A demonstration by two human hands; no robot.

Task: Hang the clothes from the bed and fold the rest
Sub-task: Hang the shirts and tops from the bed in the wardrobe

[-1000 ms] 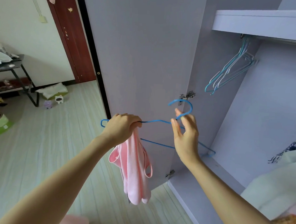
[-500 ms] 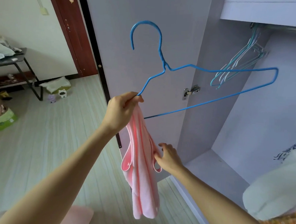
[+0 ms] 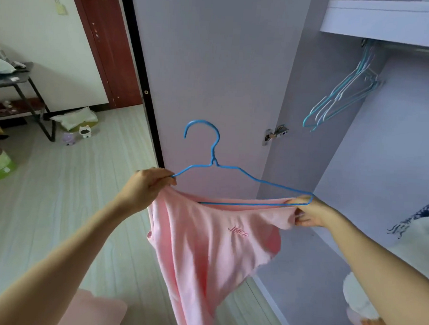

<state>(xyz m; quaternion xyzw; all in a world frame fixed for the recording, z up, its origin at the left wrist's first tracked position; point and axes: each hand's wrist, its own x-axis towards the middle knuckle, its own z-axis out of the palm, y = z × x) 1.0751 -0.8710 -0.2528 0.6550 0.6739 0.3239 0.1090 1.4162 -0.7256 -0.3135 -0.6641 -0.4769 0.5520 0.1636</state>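
Before the open wardrobe (image 3: 395, 152), both hands pinched the pink top (image 3: 212, 239) against the blue hanger (image 3: 235, 168), left hand (image 3: 149, 186) and right hand (image 3: 310, 215) at opposite ends, apparently stretching it to fit.

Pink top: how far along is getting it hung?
Done: the blue hanger is off the rail and at the pink top. In hand: the left hand grips the top at one hanger end, and the right hand pinches it at the other, stretching the fabric across the hanger. Left: hook it on the rail beside the spare hangers.
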